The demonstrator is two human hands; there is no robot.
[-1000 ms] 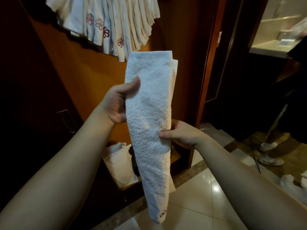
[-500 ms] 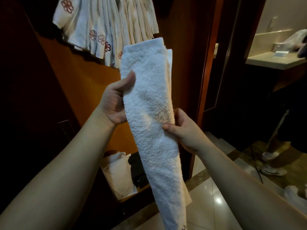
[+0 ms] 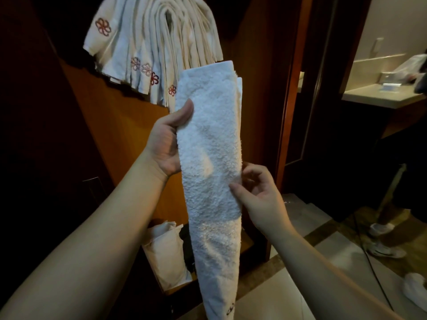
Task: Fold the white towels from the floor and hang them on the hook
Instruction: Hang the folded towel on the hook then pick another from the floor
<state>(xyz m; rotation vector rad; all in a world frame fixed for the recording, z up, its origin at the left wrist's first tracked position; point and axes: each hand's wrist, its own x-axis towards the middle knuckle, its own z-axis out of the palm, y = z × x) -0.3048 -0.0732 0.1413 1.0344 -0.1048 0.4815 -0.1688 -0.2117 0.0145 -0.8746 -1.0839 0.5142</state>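
On the far left, dark wood panelling fills the scene, and beside it an orange-brown wall panel (image 3: pixel 111 125) runs down behind the arms. High on that panel hangs a bunch of hung towels (image 3: pixel 152 45), folded white cloths draped side by side, several with a small red flower mark near their lower edges. The hook itself is hidden under them.

Low down, near the floor, a white bag (image 3: pixel 166 252) sits in a dark recess.

The left hand (image 3: pixel 166 144) grips the white towel (image 3: pixel 210 158) on its left edge, thumb pressed across the front, the other fingers out of sight behind the cloth. The towel is folded into a long narrow strip, held up in the middle of the view just below and in front of the hung bunch, its top fold near their lower ends and its tail hanging down toward the tiled floor (image 3: pixel 335 262).

The right hand (image 3: pixel 261 195) pinches the towel's right edge, thumb tip on the front and fingers loosely curled behind.

Farther right stand a wooden door frame (image 3: pixel 293 112), a pale countertop (image 3: pixel 379 95), and another person's feet in white shoes (image 3: pixel 383 248).
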